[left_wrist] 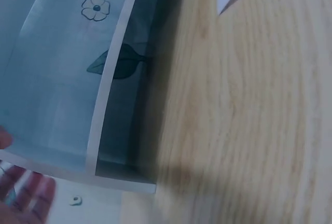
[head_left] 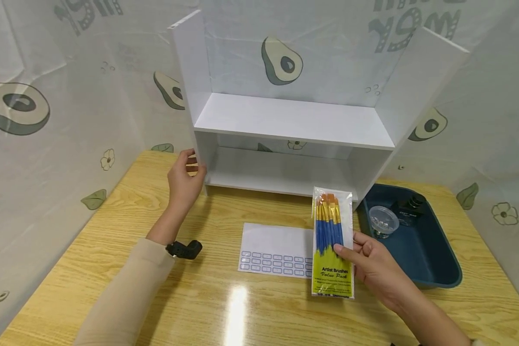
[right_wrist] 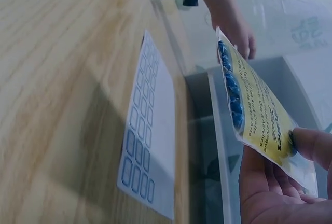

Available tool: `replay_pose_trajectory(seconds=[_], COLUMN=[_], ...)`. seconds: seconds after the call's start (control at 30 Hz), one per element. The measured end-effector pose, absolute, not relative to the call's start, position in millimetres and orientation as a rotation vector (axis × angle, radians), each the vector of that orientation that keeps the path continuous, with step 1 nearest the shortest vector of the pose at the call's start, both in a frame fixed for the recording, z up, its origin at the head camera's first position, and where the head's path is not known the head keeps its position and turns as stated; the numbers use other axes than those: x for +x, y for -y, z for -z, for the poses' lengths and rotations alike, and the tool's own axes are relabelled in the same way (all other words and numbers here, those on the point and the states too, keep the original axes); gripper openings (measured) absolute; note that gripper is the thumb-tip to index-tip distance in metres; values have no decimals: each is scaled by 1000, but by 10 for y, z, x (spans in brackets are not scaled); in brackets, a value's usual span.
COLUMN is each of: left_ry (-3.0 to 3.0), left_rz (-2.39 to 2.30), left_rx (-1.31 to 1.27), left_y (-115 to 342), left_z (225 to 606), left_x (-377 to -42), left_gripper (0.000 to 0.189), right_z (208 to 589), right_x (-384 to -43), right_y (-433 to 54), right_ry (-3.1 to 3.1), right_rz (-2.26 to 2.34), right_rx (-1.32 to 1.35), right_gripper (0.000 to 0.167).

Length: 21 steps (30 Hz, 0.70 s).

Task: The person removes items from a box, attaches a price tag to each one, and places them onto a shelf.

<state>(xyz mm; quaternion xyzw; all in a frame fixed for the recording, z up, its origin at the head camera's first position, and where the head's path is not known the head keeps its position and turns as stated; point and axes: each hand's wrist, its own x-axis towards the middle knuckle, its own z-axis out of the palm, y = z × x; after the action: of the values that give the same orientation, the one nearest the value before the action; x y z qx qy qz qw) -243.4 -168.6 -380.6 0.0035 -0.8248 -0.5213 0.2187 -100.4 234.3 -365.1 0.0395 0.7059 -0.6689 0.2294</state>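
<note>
A clear pack of artist brushes [head_left: 332, 240], with blue handles and a yellow label, stands upright in my right hand [head_left: 378, 269]. The thumb lies on its front and the fingers are behind it; the right wrist view shows the pack [right_wrist: 259, 107] from its lower edge. At the left side panel of a white two-tier shelf [head_left: 294, 117], my left hand [head_left: 187, 179] grips the panel's front edge. In the left wrist view, the fingers [left_wrist: 32, 195] are outside the panel and the thumb is inside. The pack hides part of a white label sheet [head_left: 274, 242].
To the right, a dark blue bin [head_left: 437, 250] holds a clear round tub [head_left: 383, 221] and a black bottle [head_left: 408, 210]. A wooden table [head_left: 190, 298] carries everything. Behind it hangs a sheet printed with avocados [head_left: 283, 61].
</note>
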Motion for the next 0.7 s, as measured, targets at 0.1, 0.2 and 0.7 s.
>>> replay_pose_trajectory(seconds=[0.1,0.2,0.7], left_ry=[2432,2579,3053], left_rz=[1405,1286,841], left_rx=[82,141,-803], left_y=[1673,1648,1051], left_z=[3848,3897,3884], left_x=[-2382,-2325,-2054], left_gripper=[46,40,43], right_z=[3668,3688,3839], right_x=[-1000,-996,-974], right_y=[-2287,-2234,-2024], right_ry=[-1940,-1937,-1882], right_rz=[1828,1824,1838], right_rx=[128,142,64], right_gripper=[72,71,73])
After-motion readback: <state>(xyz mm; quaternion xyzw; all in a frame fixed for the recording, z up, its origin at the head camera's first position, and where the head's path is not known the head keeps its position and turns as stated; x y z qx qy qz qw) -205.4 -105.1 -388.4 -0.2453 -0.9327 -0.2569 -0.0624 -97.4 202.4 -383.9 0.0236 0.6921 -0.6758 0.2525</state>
